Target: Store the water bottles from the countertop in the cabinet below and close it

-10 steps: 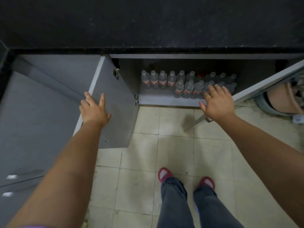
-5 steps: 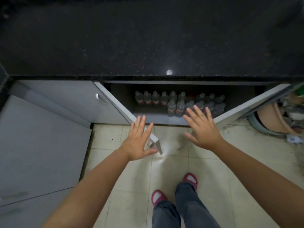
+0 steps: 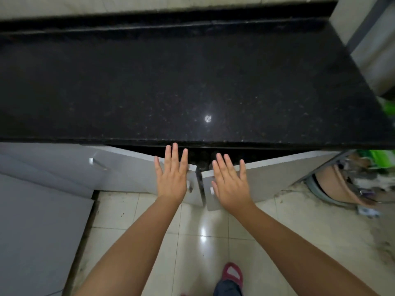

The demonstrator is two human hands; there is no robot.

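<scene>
Nearly shut, left hand [image 3: 172,180] on left door [image 3: 132,169]

Black speckled countertop [image 3: 171,86]; grey cabinet doors [image 3: 132,169]; cream floor tiles [image 3: 299,227].

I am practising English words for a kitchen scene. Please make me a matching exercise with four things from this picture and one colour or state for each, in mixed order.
Things:
1. countertop
2. left cabinet door
3. shoe
4. right hand

Descriptions:
A. red
B. black, speckled
C. fingers straight, flat on a door
D. grey, almost closed

Pairs: 1-B, 2-D, 3-A, 4-C
</scene>
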